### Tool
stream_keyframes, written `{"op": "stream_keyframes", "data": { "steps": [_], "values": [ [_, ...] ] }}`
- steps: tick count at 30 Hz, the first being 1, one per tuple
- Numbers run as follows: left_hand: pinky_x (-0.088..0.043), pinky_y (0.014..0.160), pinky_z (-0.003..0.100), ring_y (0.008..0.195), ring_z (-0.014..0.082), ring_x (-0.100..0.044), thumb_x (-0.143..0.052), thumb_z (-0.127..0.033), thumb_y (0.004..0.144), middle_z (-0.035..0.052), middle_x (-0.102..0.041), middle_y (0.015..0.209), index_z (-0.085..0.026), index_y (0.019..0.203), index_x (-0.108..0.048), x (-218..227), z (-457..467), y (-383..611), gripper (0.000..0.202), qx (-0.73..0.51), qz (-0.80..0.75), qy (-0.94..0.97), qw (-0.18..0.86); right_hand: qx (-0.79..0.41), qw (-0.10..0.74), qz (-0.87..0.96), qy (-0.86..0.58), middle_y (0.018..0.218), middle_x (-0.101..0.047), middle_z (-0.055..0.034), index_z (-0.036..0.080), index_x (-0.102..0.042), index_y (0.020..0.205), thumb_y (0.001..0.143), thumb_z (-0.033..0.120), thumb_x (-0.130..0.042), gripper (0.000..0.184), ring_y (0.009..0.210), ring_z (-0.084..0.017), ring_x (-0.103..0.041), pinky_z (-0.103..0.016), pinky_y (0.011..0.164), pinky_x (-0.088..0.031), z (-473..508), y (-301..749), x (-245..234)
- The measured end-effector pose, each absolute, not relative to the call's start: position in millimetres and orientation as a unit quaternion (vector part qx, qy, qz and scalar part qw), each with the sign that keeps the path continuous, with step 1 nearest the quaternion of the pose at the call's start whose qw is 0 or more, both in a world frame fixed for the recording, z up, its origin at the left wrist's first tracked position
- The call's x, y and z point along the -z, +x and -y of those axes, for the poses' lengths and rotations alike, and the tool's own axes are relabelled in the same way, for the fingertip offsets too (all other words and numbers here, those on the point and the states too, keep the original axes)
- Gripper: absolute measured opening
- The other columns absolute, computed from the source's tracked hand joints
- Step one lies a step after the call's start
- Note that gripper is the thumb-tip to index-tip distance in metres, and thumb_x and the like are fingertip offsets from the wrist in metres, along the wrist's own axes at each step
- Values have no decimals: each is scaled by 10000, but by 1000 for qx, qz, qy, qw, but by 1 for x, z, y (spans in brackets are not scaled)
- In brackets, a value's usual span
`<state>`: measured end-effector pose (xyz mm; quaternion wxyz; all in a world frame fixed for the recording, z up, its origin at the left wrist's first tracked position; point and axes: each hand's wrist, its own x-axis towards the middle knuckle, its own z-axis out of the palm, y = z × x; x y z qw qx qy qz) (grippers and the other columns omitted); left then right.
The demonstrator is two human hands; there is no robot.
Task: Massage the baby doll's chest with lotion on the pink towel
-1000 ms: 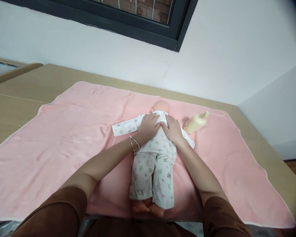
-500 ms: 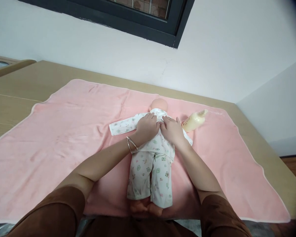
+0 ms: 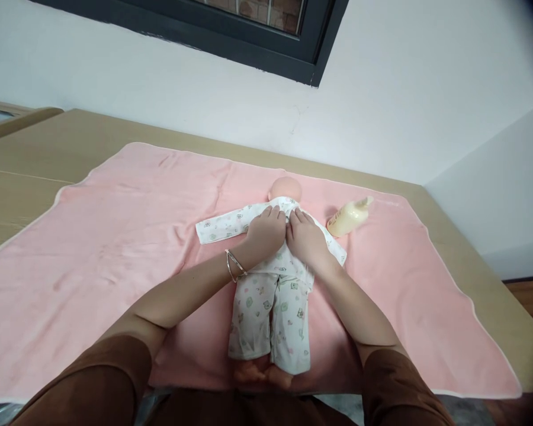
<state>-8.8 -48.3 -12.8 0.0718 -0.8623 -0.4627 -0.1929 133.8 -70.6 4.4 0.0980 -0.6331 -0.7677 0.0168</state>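
Note:
A baby doll (image 3: 288,269) in a white printed top and trousers lies stretched out on a pink blanket (image 3: 115,248). Its bald head (image 3: 285,189) points away from me, no face shows, and its feet (image 3: 264,371) are near my body. My left hand (image 3: 267,232) rests on the upper part of the doll's top, fingers laid on the cloth. Beside it, close to the middle line, my right hand (image 3: 308,236) lies on the same top with its fingers stretched forward. Both hands are open and hide part of the doll's upper body.
A pale yellow pump bottle (image 3: 349,218) lies tilted on the blanket, right of the doll's sleeve. Under the blanket is a wooden table (image 3: 102,127), backed by a white wall (image 3: 373,106) with a dark window frame (image 3: 249,50).
My right hand has shifted slightly, and its raised outer finger has come down beside the others. More of the doll's right-side sleeve shows. My left hand has barely moved.

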Motion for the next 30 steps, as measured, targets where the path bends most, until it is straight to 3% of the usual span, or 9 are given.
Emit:
{"op": "stream_keyframes", "data": {
  "steps": [9,15,19,22,27,30],
  "values": [
    [-510,1057,465,1240,313,-645,-546,-324,1003,160,-713,1310,-141,1294,-625,26,18,-19,353,259,496,-829,-10,-46,148,743,-651,1548,-583,-177,120,-528,1511,1059,366,-383,535,1403,-374,-526,-514,1156,-441,48,150,3],
    [-535,963,411,1125,300,-670,-444,-223,1038,173,-724,1171,-137,1126,-671,16,34,-14,258,225,463,-856,40,-21,146,775,-614,1498,-619,-191,94,-576,1447,1059,297,-370,484,1338,-346,-563,-470,1142,-440,53,149,1],
    [-541,937,401,1141,307,-655,-450,-97,985,174,-717,1141,-128,1138,-666,10,50,-9,267,204,458,-864,55,17,140,801,-581,1437,-647,-206,85,-638,1353,1030,220,-384,433,1280,-336,-579,-433,1136,-436,63,144,-2],
    [-547,916,414,1116,309,-655,-478,-134,984,160,-719,1138,-135,1107,-670,10,45,-10,228,204,466,-861,33,10,158,796,-584,1355,-691,-175,116,-645,1339,1017,216,-406,413,1234,-331,-592,-423,1100,-456,61,144,-2],
    [-493,1082,461,1217,313,-637,-525,-288,1015,156,-713,1268,-118,1231,-641,21,19,-17,297,245,479,-843,-18,-44,188,763,-617,1387,-683,-159,132,-604,1413,1022,320,-459,458,1274,-341,-574,-448,1121,-444,42,157,5],
    [-469,1121,468,1273,316,-619,-539,-301,1016,168,-696,1329,-112,1276,-624,24,15,-19,332,251,476,-843,-19,-67,193,753,-626,1418,-666,-158,119,-572,1449,1043,373,-446,495,1317,-340,-555,-445,1131,-438,36,161,9]
  ]
}}
